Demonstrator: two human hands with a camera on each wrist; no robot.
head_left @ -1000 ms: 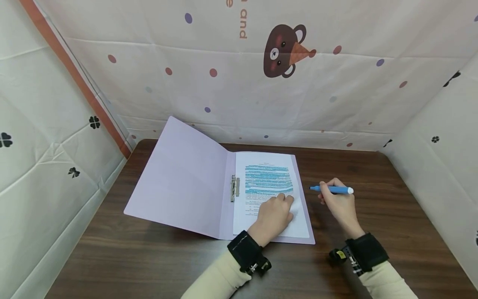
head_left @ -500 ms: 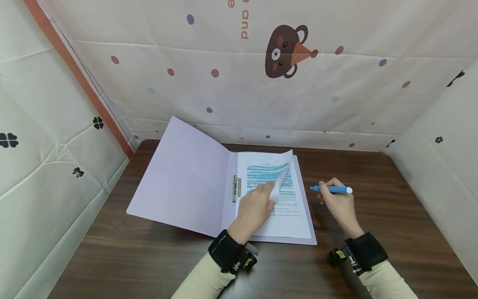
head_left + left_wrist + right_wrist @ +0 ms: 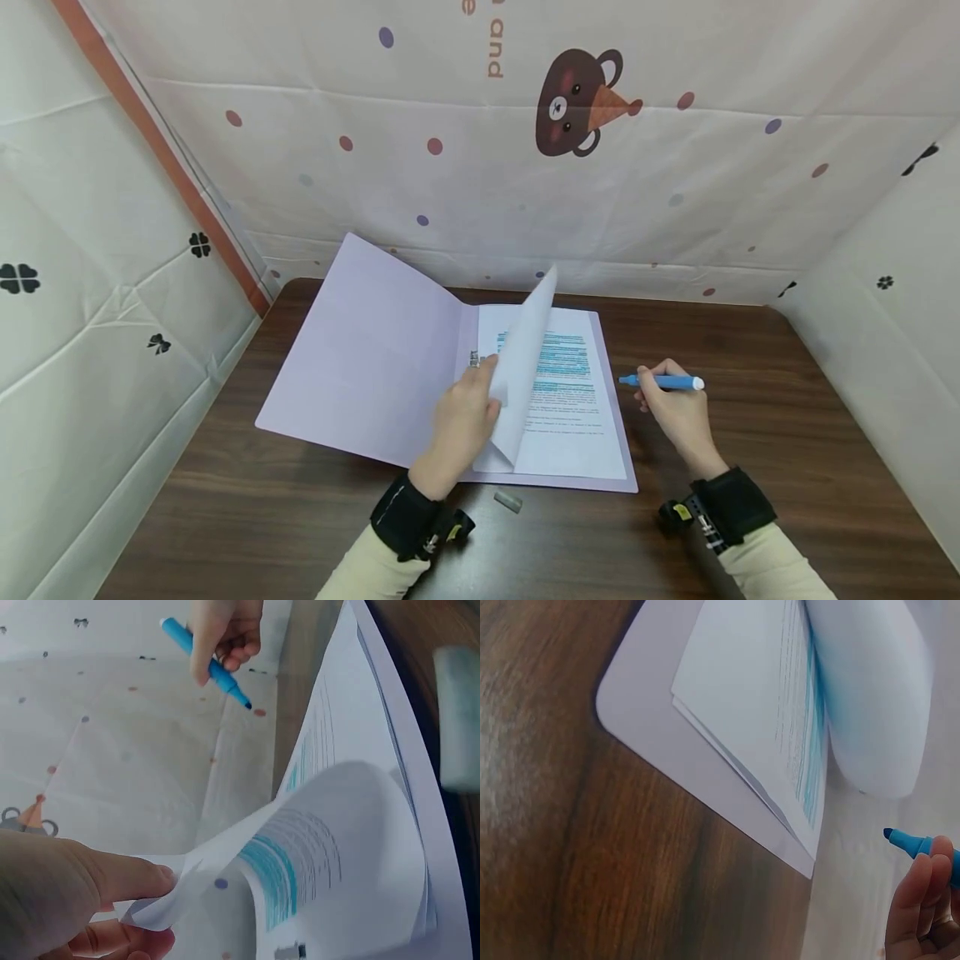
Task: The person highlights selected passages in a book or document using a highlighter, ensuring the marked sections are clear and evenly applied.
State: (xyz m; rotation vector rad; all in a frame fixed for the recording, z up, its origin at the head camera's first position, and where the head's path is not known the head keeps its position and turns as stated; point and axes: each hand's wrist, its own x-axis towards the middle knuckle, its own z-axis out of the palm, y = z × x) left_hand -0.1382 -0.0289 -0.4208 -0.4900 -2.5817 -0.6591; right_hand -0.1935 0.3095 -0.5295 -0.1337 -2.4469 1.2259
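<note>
A lilac folder [image 3: 367,358] lies open on the table, its left cover tilted up. My left hand [image 3: 459,421] pinches the edge of the top sheet [image 3: 521,367] between thumb and fingers, as the left wrist view shows. That sheet curls up and over toward the left. Beneath it lies another printed page [image 3: 566,417], its upper lines marked in blue. To the right of the folder, my right hand [image 3: 678,412] holds a blue highlighter [image 3: 675,382], tip uncovered and pointing left, apart from the paper. The folder's metal clip [image 3: 474,358] is partly hidden by my left hand.
A small grey cylindrical piece, apparently a cap [image 3: 508,501], lies on the table just in front of the folder. Brown wooden tabletop [image 3: 247,492] surrounds the folder. Patterned white cloth [image 3: 420,183] hangs behind and along both sides.
My left hand has moved left from the page's right side, lifting and turning the top sheet over. The grey piece has come into view. The right hand and highlighter have barely moved.
</note>
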